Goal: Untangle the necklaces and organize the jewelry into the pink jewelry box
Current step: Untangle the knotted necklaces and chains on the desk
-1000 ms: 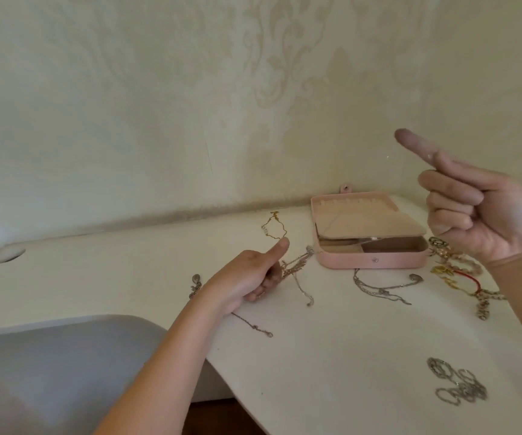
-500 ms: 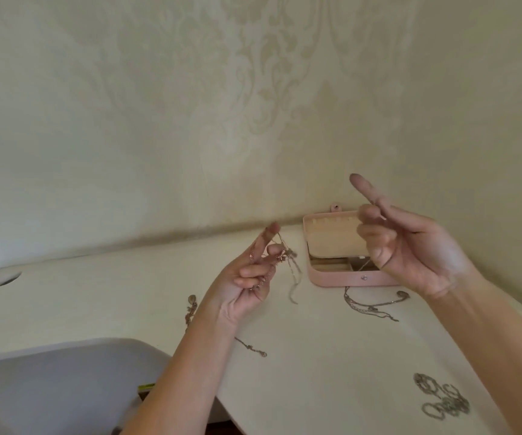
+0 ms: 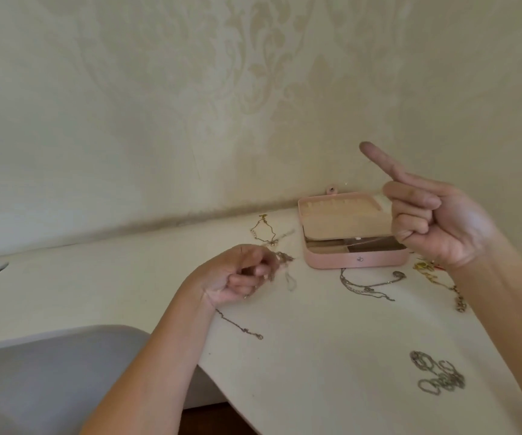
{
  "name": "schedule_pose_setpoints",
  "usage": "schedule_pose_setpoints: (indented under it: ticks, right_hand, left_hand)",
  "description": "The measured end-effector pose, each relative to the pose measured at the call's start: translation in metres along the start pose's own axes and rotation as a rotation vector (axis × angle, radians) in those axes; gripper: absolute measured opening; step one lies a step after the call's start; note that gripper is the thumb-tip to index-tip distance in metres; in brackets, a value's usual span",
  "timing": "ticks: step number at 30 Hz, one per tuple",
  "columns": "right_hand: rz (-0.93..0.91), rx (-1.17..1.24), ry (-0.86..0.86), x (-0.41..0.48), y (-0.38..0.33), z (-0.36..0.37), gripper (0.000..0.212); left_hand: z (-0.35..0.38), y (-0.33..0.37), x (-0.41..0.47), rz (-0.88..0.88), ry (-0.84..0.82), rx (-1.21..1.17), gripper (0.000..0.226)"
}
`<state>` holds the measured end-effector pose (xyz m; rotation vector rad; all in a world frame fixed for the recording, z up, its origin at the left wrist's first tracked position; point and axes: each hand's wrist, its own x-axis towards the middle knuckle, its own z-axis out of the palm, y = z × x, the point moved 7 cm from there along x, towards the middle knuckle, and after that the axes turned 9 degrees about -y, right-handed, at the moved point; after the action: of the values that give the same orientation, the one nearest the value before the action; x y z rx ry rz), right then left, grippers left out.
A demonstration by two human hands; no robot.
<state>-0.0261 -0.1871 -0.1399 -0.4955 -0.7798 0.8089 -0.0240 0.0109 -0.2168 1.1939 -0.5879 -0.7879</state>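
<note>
The pink jewelry box [image 3: 332, 262] stands open at the back of the white table [image 3: 316, 356], a beige flap lying over its inside. My left hand [image 3: 237, 274] is low over the table, left of the box, and its curled fingers pinch a tangled clump of necklaces [image 3: 285, 258] with a loop hanging below. My right hand [image 3: 438, 224] is raised in front of the box's right end, index finger straight, the other fingers curled. I cannot make out any chain in it.
Loose jewelry lies around: a gold necklace [image 3: 264, 230] behind my left hand, a silver chain [image 3: 368, 285] before the box, gold and red pieces [image 3: 426, 267] at the right, a silver pile [image 3: 438, 375] near the front edge, a thin chain [image 3: 241, 327] under my left wrist. A grey seat [image 3: 49, 372] sits lower left.
My left hand came back down toward the table with the tangle after lifting it. My right hand moved up and to the right. The view tilted slightly.
</note>
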Motion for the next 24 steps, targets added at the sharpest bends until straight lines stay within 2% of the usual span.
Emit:
schedule_pose_setpoints:
  ticks: [2,4,6,9,11,13,17,18,20,21,24]
  right_hand:
    - [0.003,0.016,-0.037,-0.002,-0.003,0.004,0.048]
    - [-0.020,0.034,-0.066,-0.005,-0.007,0.006,0.049]
    - [-0.020,0.051,-0.062,-0.008,-0.010,0.004,0.047]
    - [0.025,0.096,-0.073,-0.011,-0.009,0.004,0.046]
    - [0.060,0.120,-0.074,-0.011,-0.004,0.003,0.047]
    - [0.104,0.119,-0.104,-0.009,0.003,0.002,0.050]
    - [0.151,0.140,-0.151,-0.006,0.013,0.001,0.052]
    - [0.153,0.147,-0.153,-0.005,0.016,0.001,0.053]
    - [0.151,0.148,-0.149,-0.001,0.020,0.002,0.053]
    - [0.146,0.144,-0.144,0.000,0.021,0.002,0.054]
    - [0.122,0.138,-0.133,0.001,0.020,0.003,0.057]
  left_hand:
    - [0.011,-0.004,0.000,-0.044,-0.222,0.042,0.023]
    - [0.016,-0.008,-0.002,-0.040,-0.305,-0.068,0.024]
    - [0.010,-0.007,-0.006,0.060,-0.240,-0.166,0.030]
    - [-0.006,0.002,-0.016,0.264,-0.065,-0.273,0.037]
    - [-0.014,0.012,-0.017,0.327,0.067,-0.333,0.036]
    - [-0.019,0.018,-0.013,0.353,0.071,-0.426,0.042]
    - [-0.017,0.020,0.002,0.391,-0.105,-0.647,0.084]
    - [-0.019,0.021,0.002,0.395,-0.039,-0.676,0.087]
    - [-0.037,0.020,-0.005,0.451,0.337,-0.619,0.076]
    - [-0.044,0.020,-0.010,0.499,0.465,-0.598,0.065]
    - [-0.050,0.025,-0.015,0.613,0.573,-0.577,0.035]
